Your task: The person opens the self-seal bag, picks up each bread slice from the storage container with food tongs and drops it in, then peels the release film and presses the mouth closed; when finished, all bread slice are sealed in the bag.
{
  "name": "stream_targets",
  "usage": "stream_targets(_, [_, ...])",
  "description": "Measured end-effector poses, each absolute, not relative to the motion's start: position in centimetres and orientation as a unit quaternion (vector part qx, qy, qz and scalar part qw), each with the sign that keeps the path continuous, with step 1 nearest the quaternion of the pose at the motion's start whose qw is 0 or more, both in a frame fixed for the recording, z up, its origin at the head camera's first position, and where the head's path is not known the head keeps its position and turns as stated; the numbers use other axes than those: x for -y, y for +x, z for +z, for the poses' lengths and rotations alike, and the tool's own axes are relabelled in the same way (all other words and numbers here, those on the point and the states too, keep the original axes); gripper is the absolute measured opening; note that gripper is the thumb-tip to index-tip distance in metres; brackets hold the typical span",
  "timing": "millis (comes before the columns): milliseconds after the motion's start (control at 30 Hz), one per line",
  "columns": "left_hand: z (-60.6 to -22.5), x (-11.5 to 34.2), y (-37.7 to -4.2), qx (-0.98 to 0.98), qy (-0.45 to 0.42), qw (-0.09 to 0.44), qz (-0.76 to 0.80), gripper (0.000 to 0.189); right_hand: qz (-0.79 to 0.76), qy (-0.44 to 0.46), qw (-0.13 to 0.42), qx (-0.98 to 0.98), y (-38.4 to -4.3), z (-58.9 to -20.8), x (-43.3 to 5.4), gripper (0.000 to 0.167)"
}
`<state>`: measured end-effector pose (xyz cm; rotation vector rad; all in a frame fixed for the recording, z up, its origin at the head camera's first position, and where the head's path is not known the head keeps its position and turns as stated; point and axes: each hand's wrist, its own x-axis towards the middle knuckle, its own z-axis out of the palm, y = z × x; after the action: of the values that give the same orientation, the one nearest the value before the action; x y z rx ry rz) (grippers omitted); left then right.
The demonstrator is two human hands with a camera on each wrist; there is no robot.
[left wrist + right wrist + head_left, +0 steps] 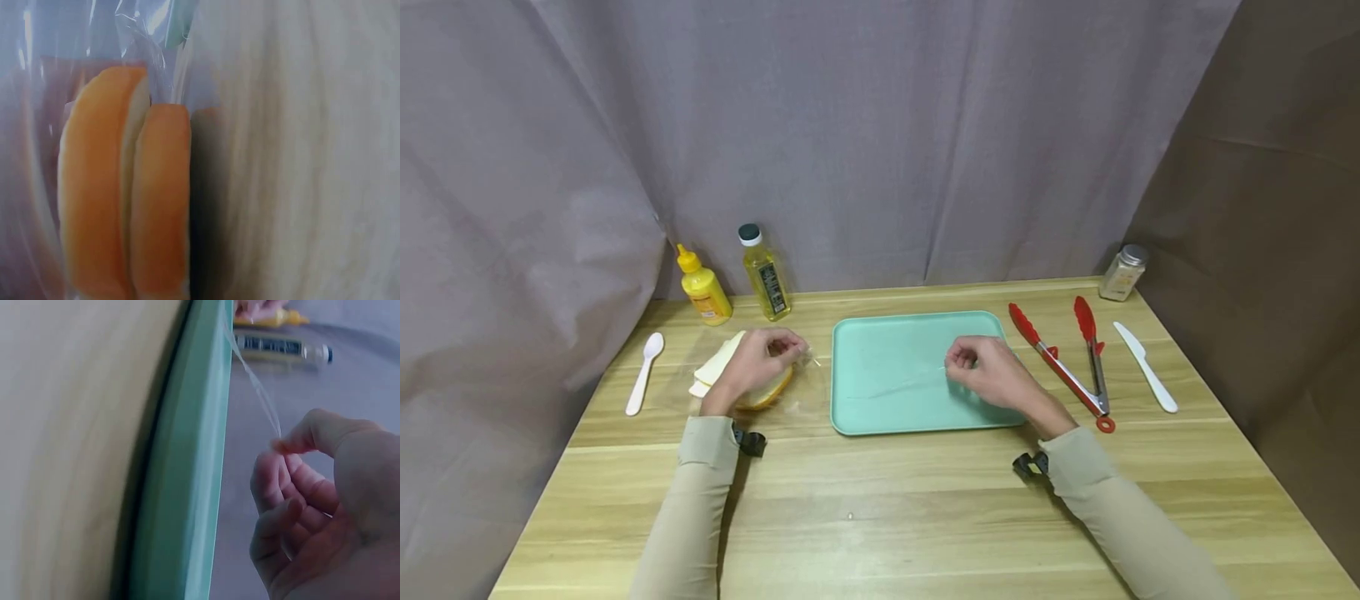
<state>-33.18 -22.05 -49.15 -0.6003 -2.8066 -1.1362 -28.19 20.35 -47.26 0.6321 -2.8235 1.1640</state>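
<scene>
On the left, a clear plastic bag (808,398) lies with bread slices (97,187) in it; their brown crusts show large in the left wrist view. My left hand (758,360) is over the bread and pinches the bag's gathered film, with a small pale end poking out by the fingertips. Above the right part of a mint-green tray (880,417) is my right hand (988,371). Its thumb and forefinger pinch a thin clear plastic strip (265,403), which trails toward the left over the tray.
Behind the bread stand a yellow squeeze bottle (706,290) and an oil bottle (766,279). A white spoon (644,375) lies at far left. Right of the tray are red-tipped tongs (1067,371), a white knife (1146,367) and a seasoning jar (1123,273). Curtains hang behind the table.
</scene>
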Motion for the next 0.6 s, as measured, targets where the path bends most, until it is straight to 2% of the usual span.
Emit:
stream_targets(200, [-49.0,22.2,-33.3,0.907,-0.179,0.045,-0.378,0.015,0.401,0.177,-0.007,0.899,-27.2,-46.7,-24.1,0.012])
stream_targets(333, [-49.0,22.0,-33.2,0.903,-0.153,0.070,-0.395,0.016,0.399,0.202,-0.040,0.894,-25.4,-46.4,-25.1,0.012])
stream_targets(433, [-49.1,21.9,-33.2,0.902,-0.133,0.079,-0.402,0.017,0.397,0.246,-0.083,0.880,-23.8,-46.4,-25.4,0.012])
stream_targets(600, [-49.2,21.9,-33.2,0.899,-0.124,0.073,-0.414,0.018,0.385,0.308,-0.186,0.850,-21.4,-46.7,-25.9,0.010])
